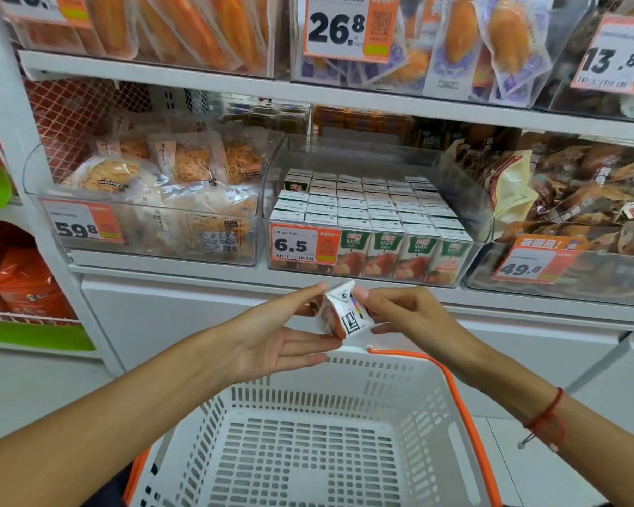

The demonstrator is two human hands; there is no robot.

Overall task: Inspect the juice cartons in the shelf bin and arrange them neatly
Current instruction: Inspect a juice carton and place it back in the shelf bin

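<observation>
I hold one small juice carton (pixel 344 316) tilted in front of the shelf, its white underside with a barcode mark facing me. My left hand (pixel 279 334) touches its left side with straight fingers and thumb. My right hand (pixel 403 312) pinches its right edge. Behind it, a clear shelf bin (pixel 465 199) holds several rows of upright juice cartons (pixel 366 210), green and white with fruit pictures, packed tightly. A 6.5 price tag (pixel 304 245) hangs on the bin's front.
A white plastic shopping basket (pixel 235 404) with an orange handle (pixel 451 382) sits below my hands. Clear bins of bagged snacks stand to the left (pixel 143 199) and right (pixel 571 221). A shelf of packaged food runs above.
</observation>
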